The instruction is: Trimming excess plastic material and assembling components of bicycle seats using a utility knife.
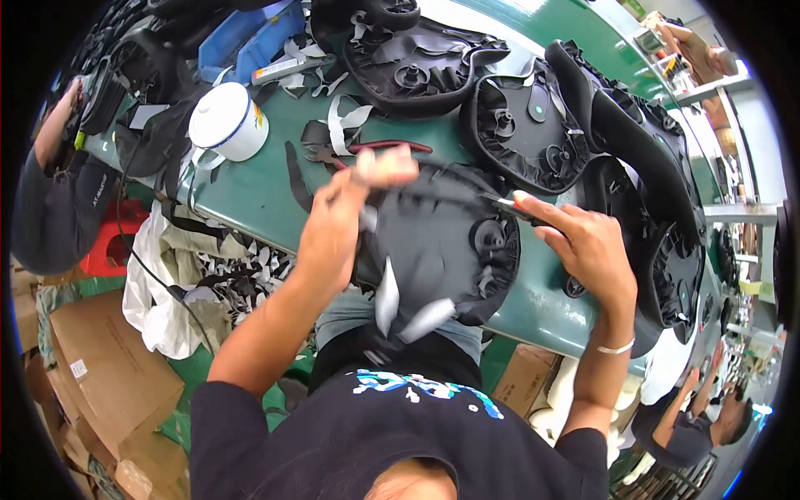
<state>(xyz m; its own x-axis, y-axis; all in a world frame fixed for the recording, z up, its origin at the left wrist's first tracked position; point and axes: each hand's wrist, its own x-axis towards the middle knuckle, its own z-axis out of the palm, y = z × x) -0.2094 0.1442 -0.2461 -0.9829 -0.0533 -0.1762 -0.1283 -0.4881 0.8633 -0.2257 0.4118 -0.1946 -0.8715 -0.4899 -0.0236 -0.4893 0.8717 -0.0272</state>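
A black fabric-covered shell (425,237) lies at the table's near edge, partly over my lap, with gathered cloth along its rim. My left hand (333,225) is above its left side. The fingers are smeared by motion, so their grip is unclear. My right hand (583,246) is closed around a slim dark tool with a metal tip (512,206), which points left over the shell's upper right edge. Two pale, blurred strips (427,320) hang at the shell's near side. Red-handled pliers (321,155) lie just beyond my left hand.
Several similar black padded shells (525,125) crowd the green table's far and right sides. A white enamel mug (229,122) and blue bins (250,42) stand at the left. Fabric scraps (254,271) and a cardboard box (117,367) lie below left. Other people work at both sides.
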